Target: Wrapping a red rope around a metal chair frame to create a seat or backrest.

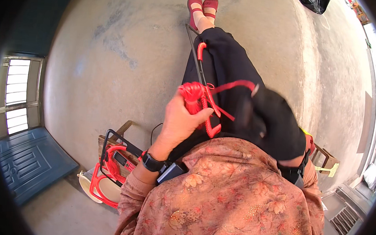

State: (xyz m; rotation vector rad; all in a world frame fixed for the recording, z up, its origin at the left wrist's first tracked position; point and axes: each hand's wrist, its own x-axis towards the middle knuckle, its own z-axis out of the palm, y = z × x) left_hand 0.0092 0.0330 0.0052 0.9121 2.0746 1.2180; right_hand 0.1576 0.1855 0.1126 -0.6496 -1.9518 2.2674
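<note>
Red cord bundle (193, 94) in the left hand (177, 123), above the dark trousers (237, 60).
The left hand is curled around the bundle, its thumb pressed beside the red-wrapped end of a black frame (196, 58); its forearm reaches up from the lower left, wearing a dark watch (151, 162). A loose red strand (234, 83) arcs to the fingertip side of the black-gloved right hand (275, 118), bent inward at right (motion blur: I cannot tell whether its fingers grip). Marks on the red keypad phone (122, 160), at lower left, are too small to read.
</note>
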